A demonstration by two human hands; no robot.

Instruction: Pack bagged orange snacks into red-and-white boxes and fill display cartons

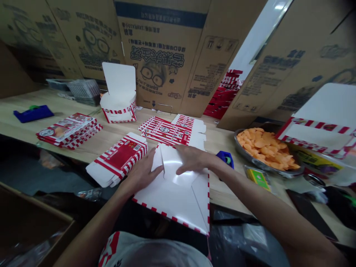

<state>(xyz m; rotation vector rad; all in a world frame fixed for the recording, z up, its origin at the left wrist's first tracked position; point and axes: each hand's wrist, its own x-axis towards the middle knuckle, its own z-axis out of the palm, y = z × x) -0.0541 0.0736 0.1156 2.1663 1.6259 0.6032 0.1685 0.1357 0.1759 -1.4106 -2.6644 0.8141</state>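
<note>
In front of me lies a partly folded carton, its white inside facing up and a red-and-white striped trim along its edges. My left hand grips the carton's left side, thumb over the white flap and the other fingers partly hidden beyond it. At the far right part, my right hand holds the carton, its thumb inside on the glossy white panel. Close to my left hand is a stack of flat folded cartons with red panels. Just beyond both hands lie striped carton blanks.
An open white-lidded box stands at the back. Printed boxes and a blue tape dispenser are left. To the right are another dispenser, a bowl of orange chips and a green-yellow packet. Cardboard boxes wall the back.
</note>
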